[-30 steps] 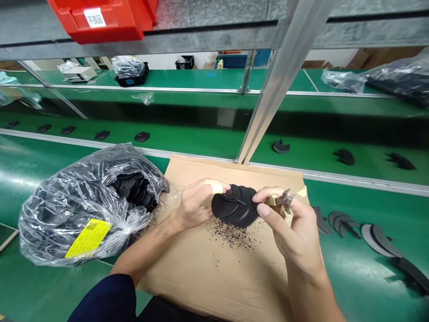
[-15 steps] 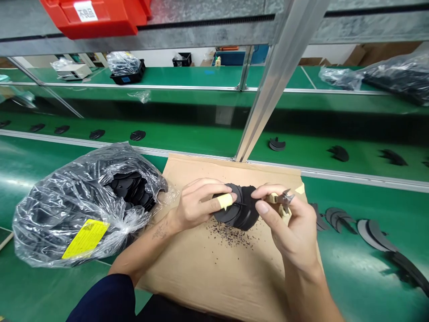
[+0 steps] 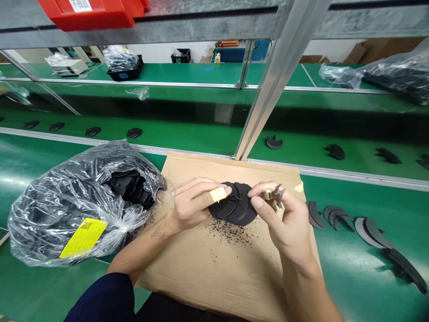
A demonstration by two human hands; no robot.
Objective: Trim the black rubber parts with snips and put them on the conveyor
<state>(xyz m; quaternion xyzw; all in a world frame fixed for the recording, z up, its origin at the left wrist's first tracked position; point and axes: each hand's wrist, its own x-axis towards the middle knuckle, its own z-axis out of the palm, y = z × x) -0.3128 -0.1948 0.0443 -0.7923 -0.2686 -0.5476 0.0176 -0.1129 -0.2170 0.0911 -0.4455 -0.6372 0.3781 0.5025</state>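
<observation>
Black curved plastic parts (image 3: 236, 210) are held above the cardboard sheet (image 3: 201, 277). My left hand (image 3: 196, 201), with yellow tape round one finger, grips their left side. Thumb and fingertip of my right hand (image 3: 284, 214) pinch their right edge. Small cutters (image 3: 276, 195) with pale handles also rest in my right hand, jaws pointing up and away from the parts. Tiny dark scraps (image 3: 231, 233) lie scattered on the cardboard just below the parts.
At left sits a clear plastic bag (image 3: 50, 201) full of black parts. More black curved pieces (image 3: 372, 232) lie at right. Beyond a metal rail, similar parts (image 3: 275, 142) rest on a green belt (image 3: 187, 134). A slanted metal post (image 3: 264, 89) rises ahead; a red bin (image 3: 90, 13) hangs above.
The held parts have tilted to show their face more flatly, and both hands have shifted slightly left. The view has moved a little, and the parts on the belt appear slightly further left.
</observation>
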